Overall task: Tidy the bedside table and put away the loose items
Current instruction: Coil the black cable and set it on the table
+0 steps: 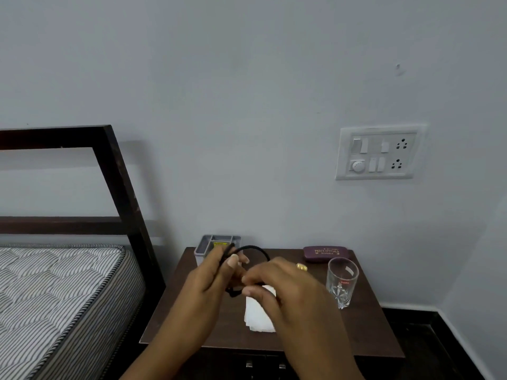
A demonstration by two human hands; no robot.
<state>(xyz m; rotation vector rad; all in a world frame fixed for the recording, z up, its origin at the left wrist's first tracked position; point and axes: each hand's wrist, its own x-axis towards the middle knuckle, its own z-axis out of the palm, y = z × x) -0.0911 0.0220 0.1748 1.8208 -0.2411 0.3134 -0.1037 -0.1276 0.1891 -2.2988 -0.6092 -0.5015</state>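
Dark wooden bedside table stands against a grey wall beside the bed. Above its middle, both hands hold a black cable: the left hand is closed around gathered turns, the right hand pinches the strand near the loop, apparently to coil it for storage. Below them lies a white paper; a grey organiser, spectacle case and glass tumbler remain on the top.

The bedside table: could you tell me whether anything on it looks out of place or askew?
Nothing is spilled or broken. The white paper lies loose and slightly skewed mid-table. The glass stands upright, the glasses case flat at the back. Both hands, left and right, hold a black cord.
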